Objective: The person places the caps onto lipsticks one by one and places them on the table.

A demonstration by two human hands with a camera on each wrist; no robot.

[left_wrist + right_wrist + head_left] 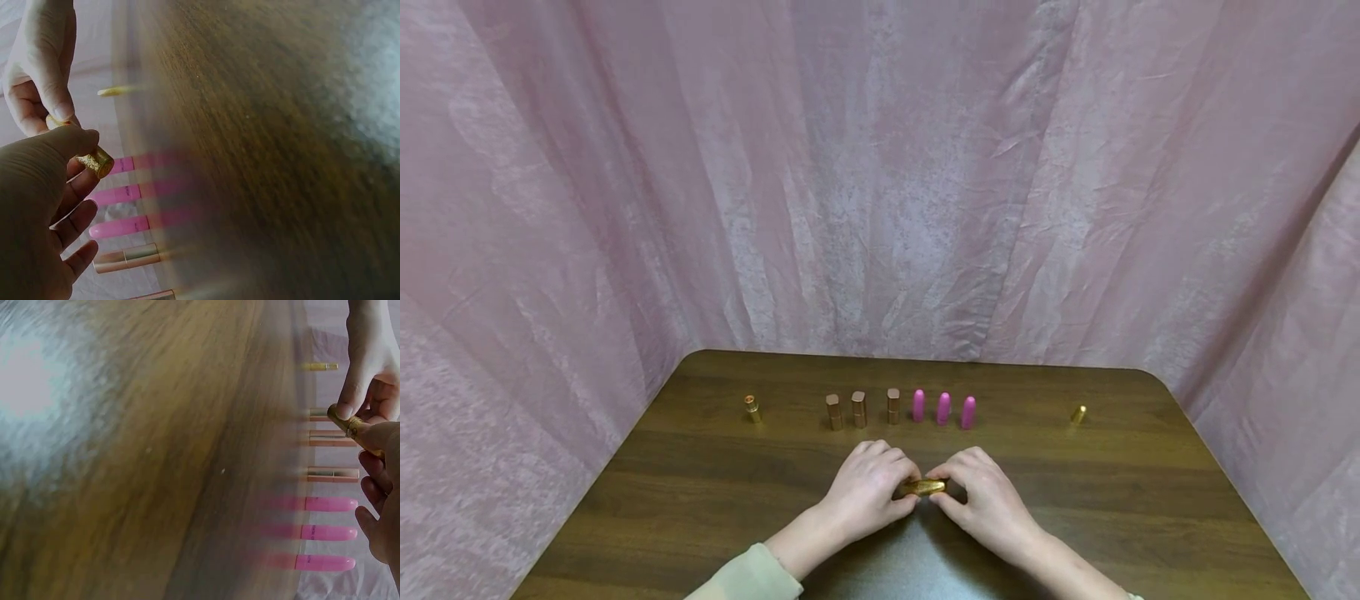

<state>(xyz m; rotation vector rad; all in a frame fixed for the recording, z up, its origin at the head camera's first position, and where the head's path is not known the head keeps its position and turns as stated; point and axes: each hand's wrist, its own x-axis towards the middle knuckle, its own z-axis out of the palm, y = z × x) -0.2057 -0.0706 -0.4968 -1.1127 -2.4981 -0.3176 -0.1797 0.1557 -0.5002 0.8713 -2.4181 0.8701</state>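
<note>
Above the front half of the table, both hands hold one shiny gold lipstick tube [928,487] lying roughly sideways. My left hand [869,492] pinches its left end between thumb and fingers. At the other end, the thumb and fingers of my right hand [987,502] pinch it. The left wrist view shows the round end of the gold tube [99,162] sticking out past the left thumb, with patterned sides. In the right wrist view the tube [347,425] slants between the two thumbs, its middle partly covered by fingers.
Behind the hands stand several upright tubes in a row: three square copper ones [859,410] and three pink rounded ones [943,409]. A small gold tube [752,408] stands far left, a gold piece [1078,414] far right. Pink curtains [910,183] surround the wooden table [715,483].
</note>
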